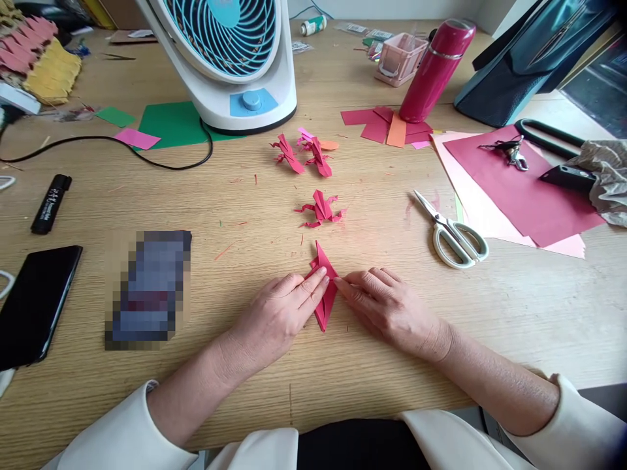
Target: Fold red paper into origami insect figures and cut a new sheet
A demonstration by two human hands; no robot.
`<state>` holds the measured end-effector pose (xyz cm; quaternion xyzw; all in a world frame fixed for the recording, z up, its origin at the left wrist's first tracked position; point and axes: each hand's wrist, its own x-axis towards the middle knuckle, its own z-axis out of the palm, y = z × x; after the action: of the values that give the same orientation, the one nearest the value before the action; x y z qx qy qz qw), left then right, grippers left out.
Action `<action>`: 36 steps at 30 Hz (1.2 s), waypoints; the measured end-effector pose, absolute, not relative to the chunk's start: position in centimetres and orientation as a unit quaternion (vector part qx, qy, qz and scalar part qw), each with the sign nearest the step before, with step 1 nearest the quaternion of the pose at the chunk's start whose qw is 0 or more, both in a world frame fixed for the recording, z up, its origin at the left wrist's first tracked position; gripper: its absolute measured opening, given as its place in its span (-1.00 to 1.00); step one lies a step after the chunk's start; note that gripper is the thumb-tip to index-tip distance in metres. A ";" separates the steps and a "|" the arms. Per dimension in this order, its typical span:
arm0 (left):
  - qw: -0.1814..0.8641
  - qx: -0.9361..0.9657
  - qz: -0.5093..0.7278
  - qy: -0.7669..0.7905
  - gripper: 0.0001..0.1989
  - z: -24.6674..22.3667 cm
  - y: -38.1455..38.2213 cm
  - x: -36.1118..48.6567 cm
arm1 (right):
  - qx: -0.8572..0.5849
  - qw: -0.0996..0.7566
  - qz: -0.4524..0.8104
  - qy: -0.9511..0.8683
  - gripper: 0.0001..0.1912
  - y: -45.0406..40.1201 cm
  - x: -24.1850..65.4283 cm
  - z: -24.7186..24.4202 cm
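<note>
A folded red paper (325, 308), diamond-shaped with pointed top and bottom tips, lies on the table in front of me. My left hand (277, 305) holds it down, its extended fingers pressed on the left half and middle. At the paper's right corner, the thumb and fingertips of my right hand (392, 310) are pinched together on the edge. Just beyond sits a finished-looking red origami frog (321, 209) with thin folded legs. Two similar red paper figures (288, 155) stand farther back. My fingers cover part of the folds.
White-handled scissors (458, 241) lie to the right, near red and pink sheets (519, 183). A fan (245, 98) and a red flask (435, 72) stand at the back. At left are a blurred-out rectangular object (149, 287), a black phone (36, 307) and a marker (50, 203).
</note>
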<state>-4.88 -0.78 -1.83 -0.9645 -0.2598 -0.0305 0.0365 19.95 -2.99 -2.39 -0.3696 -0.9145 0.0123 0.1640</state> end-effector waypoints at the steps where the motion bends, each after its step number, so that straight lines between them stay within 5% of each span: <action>1: 0.033 -0.964 -0.030 -0.261 -0.43 -1.8 -0.8 -4.9 | -0.374 0.164 0.015 -0.913 -0.67 -3.0 19.9 -2.4; 19: 0.031 -0.954 -0.037 -0.297 -0.47 -1.5 -1.0 -4.1 | -0.410 0.154 -0.006 -0.899 -0.79 -3.2 18.9 -2.4; 36: 0.013 -0.954 -0.030 -0.299 -0.48 -1.0 -0.2 -4.2 | -0.379 0.136 0.028 -0.915 -0.68 -2.9 18.9 -2.5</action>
<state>-4.22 -0.23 -1.03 -0.9538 -0.2985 -0.0300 0.0134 18.94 -2.94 -2.49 -0.3791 -0.9149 0.0279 0.1356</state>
